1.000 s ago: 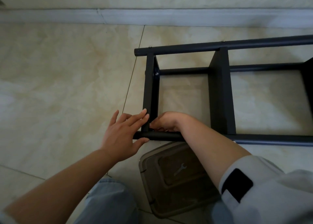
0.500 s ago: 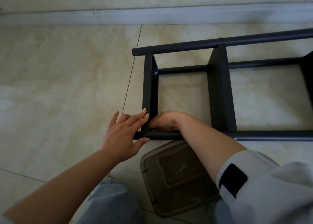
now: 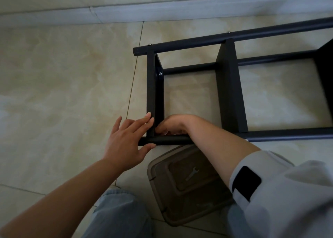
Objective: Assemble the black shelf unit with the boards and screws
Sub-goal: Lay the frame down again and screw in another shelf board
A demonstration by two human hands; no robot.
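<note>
The black shelf unit (image 3: 228, 86) lies on its side on the tiled floor (image 3: 63, 84), and both hands work at its near end corner, where the end board (image 3: 155, 93) meets the near tube (image 3: 169, 140). The left hand (image 3: 126, 142) lies flat with straight fingers: the fingertips (image 3: 148, 118) press the outer face of the end board and the thumb rests under the tube end, so it braces and does not clasp. The right hand (image 3: 171, 125) reaches inside the frame, just across the board from those fingertips, its fingers curled in toward the joint; what they pinch is hidden, and I cannot tell whether a screw is in them. In my judgement the step in hand is seating or turning a fastener at this corner. To do it well, the left fingers should hold board and tube square while the right starts the thread by feel, straight and without force, to avoid cross-threading. A small wrench (image 3: 192, 173) lies in the brown container (image 3: 162, 198) just below the right forearm, within reach for final tightening. A fitted screw (image 3: 159, 73) shows at the far end of the same board.
</note>
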